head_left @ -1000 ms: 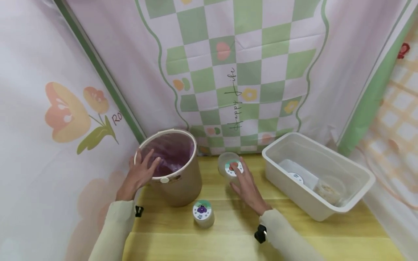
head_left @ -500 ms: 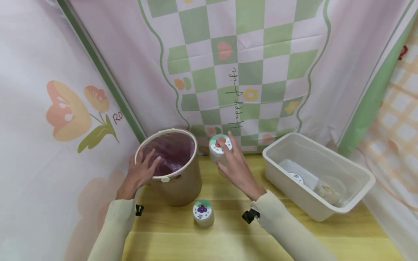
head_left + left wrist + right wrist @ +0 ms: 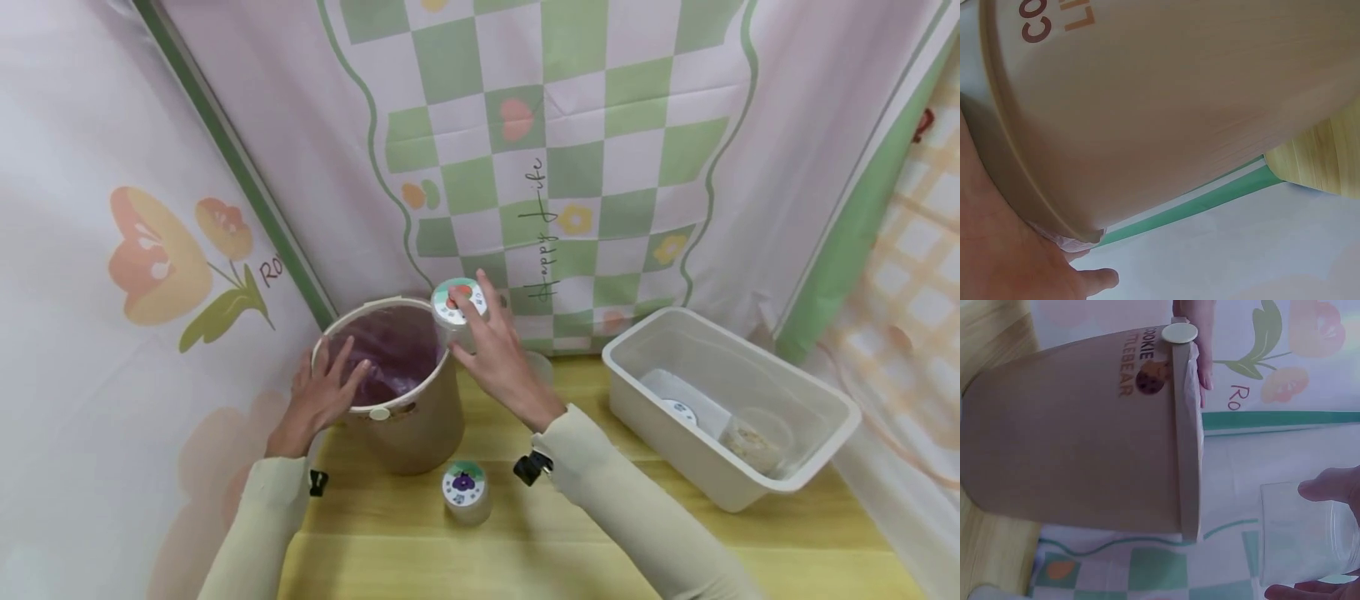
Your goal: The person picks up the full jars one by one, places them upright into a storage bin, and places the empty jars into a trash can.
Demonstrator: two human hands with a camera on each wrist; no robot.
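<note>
Clear lidded cup held over the rim of the tan bin.
The right hand grips the cup; the left hand rests flat-fingered on the bin's purple liner. A second cup stands before the bin; the white tub holds a cup and lid.

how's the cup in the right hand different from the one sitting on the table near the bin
The held cup is lifted in the right hand at the rim of the tan bin; the table cup stands free on the wooden table, touched by neither hand. The held cup's lid shows a red picture, the table cup's a purple one. Both are small clear cups with round white, green-edged lids.
</note>
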